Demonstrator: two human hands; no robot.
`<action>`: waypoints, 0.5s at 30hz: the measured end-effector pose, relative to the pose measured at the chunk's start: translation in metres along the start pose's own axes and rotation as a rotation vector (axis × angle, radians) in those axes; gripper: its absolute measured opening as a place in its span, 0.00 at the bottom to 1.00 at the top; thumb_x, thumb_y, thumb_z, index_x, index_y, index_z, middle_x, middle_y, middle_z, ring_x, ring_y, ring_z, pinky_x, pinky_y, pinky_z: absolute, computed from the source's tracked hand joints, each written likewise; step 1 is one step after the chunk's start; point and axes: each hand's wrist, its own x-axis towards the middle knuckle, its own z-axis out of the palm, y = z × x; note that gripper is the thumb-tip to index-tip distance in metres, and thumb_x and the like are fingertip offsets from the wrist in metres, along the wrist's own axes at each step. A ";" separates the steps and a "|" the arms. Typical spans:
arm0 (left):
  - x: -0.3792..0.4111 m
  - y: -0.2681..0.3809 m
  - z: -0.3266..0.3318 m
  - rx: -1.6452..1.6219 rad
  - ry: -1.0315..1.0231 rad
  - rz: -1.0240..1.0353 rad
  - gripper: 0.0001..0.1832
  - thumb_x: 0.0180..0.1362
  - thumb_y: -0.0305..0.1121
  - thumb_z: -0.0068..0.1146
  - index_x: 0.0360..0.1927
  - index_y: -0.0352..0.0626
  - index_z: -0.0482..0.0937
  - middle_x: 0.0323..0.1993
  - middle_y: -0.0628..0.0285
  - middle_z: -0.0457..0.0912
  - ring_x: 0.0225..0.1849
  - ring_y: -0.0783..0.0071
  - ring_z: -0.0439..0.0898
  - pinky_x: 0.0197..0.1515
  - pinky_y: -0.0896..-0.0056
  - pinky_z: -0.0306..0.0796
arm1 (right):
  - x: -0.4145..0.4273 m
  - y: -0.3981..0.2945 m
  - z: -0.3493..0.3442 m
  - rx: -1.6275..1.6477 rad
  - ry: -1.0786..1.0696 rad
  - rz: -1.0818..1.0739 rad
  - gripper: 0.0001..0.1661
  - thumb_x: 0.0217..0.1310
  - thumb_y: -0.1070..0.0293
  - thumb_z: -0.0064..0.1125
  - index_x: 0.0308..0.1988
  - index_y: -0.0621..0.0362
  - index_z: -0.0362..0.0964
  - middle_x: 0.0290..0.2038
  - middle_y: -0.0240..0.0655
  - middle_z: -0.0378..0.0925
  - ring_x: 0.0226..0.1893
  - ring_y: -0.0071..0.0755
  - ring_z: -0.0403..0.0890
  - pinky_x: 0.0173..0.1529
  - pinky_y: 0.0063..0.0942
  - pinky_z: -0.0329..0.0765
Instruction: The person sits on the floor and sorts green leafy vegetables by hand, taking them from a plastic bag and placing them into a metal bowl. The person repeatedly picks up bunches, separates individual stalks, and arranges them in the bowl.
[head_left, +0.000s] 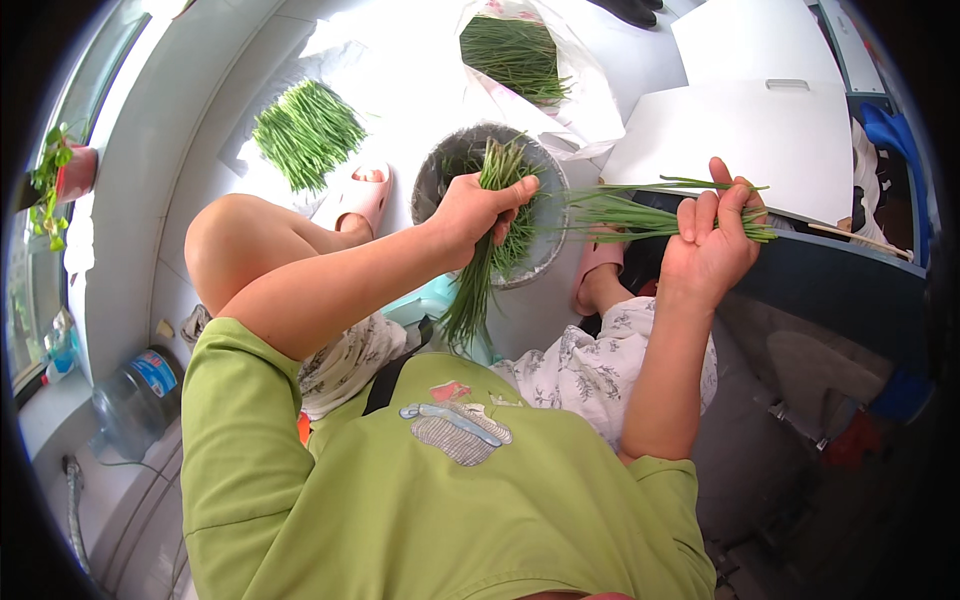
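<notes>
Over a lined round bin (553, 255), my left hand (480, 214) grips a thick bunch of long thin green stalks, which look like garlic chives (474, 289). Their pale ends point up past the thumb and the green ends hang towards my lap. Off to the right of the bin, my right hand (712, 225) pinches a thinner bundle of the same stalks (637, 217), held roughly level with its leafy ends pointing at the bin. Green scraps lie inside the bin. A neat pile of chives (309, 135) rests on a sheet on the floor, and more chives (514, 56) fill an open plastic bag (592, 112).
White cabinet doors (750, 142) stand at the right, beside a dark cabinet edge (840, 274) with a thin wooden stick (859, 238). A large plastic bottle (139, 397) and a potted plant (75, 172) are at the left. Dark footwear (634, 11) shows at the top.
</notes>
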 end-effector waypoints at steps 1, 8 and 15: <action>-0.003 0.002 0.002 0.008 -0.056 0.008 0.11 0.54 0.32 0.65 0.24 0.42 0.73 0.16 0.69 0.69 0.14 0.80 0.65 0.19 0.75 0.58 | 0.000 0.001 -0.001 -0.002 -0.004 0.007 0.04 0.69 0.73 0.46 0.39 0.60 0.67 0.39 0.52 0.78 0.12 0.14 0.53 0.15 0.16 0.53; -0.016 0.008 0.010 0.094 -0.314 -0.015 0.08 0.51 0.25 0.63 0.36 0.34 0.81 0.22 0.65 0.77 0.15 0.81 0.66 0.18 0.80 0.57 | -0.004 0.008 0.002 0.002 -0.002 0.078 0.04 0.69 0.72 0.46 0.39 0.59 0.67 0.40 0.51 0.78 0.12 0.14 0.52 0.15 0.16 0.53; -0.014 0.006 0.012 0.124 -0.306 -0.016 0.07 0.52 0.25 0.63 0.35 0.35 0.80 0.22 0.67 0.77 0.14 0.82 0.66 0.17 0.80 0.57 | -0.005 0.010 0.004 0.027 -0.044 0.116 0.03 0.69 0.72 0.45 0.39 0.58 0.66 0.41 0.52 0.78 0.12 0.14 0.52 0.15 0.16 0.53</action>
